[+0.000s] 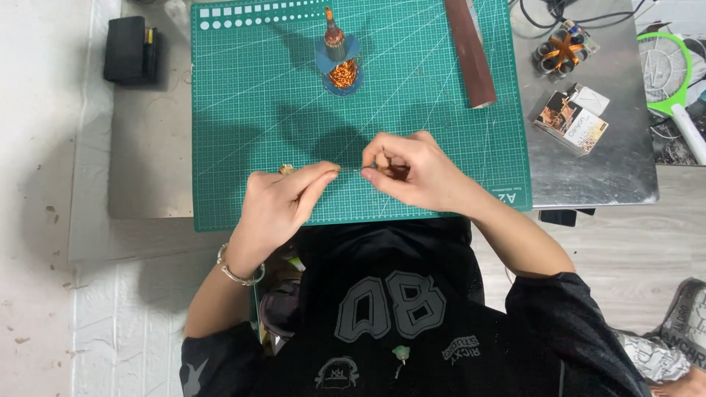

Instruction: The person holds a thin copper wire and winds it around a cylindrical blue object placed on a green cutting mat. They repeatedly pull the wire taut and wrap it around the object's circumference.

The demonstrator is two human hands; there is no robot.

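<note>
1. Head view shows two hands over a green cutting mat (243, 110), working on a very thin wire (351, 170) that runs between them.

2. What could go wrong: the wire is so thin that it could slip out of the pinch, or bend or snap if the hands pull apart too hard — that is my guess from how tightly it looks stretched.

3. Another risk: the spool of copper wire (340, 59) stands upright further up the mat. A tug on a line tied to it might tip it over. I cannot tell if the thin wire leads to it.

4. The left hand (283, 206) is nearly closed. Its thumb and first finger pinch one end of the wire, and a small gold bit peeks out by the knuckles.

5. The right hand (415, 173) is curled too — its fingertips squeeze the other end of the wire, just beside the left fingertips.

6. Well away from the hands lie a brown roll (471, 55), a small printed box (570, 121) and a black block (129, 50) off the mat.
</note>
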